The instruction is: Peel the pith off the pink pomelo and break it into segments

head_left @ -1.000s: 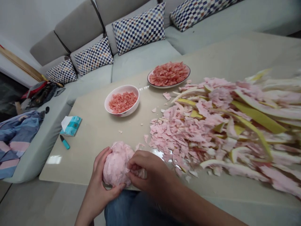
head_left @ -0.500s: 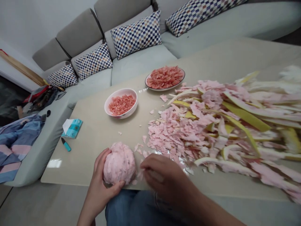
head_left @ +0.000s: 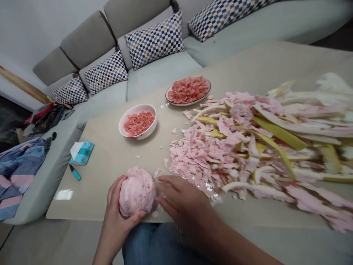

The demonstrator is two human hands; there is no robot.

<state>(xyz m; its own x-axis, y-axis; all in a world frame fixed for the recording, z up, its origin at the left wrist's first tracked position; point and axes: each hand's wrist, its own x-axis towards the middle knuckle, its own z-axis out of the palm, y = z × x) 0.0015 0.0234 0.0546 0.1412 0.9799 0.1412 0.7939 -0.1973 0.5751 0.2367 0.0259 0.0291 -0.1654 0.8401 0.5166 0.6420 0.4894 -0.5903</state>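
Note:
A peeled pomelo (head_left: pixel 137 192), round and covered in pale pink pith, rests near the front edge of the table. My left hand (head_left: pixel 117 211) is wrapped around its left side, with the thumb across the lower front. On the other side, my right hand (head_left: pixel 180 200) has its fingers stretched toward the fruit, the tips close to its surface; I cannot tell whether they touch. Nothing shows in the right hand. Scraps of pink pith (head_left: pixel 193 158) lie in a wide pile with long green-yellow rind strips (head_left: pixel 278 132) to the right.
Beyond the pomelo stand a white bowl (head_left: pixel 151 129) and a dark-rimmed plate (head_left: pixel 208 92), both holding pink pomelo flesh. A blue tissue pack (head_left: pixel 85 152) and a small teal knife (head_left: pixel 75 173) lie at the left. A grey sofa (head_left: pixel 157 79) with checked cushions borders the table.
My right hand has moved left to the pomelo, its curled fingers now straightened. The left hand keeps its hold on the fruit. The whole view has shifted slightly.

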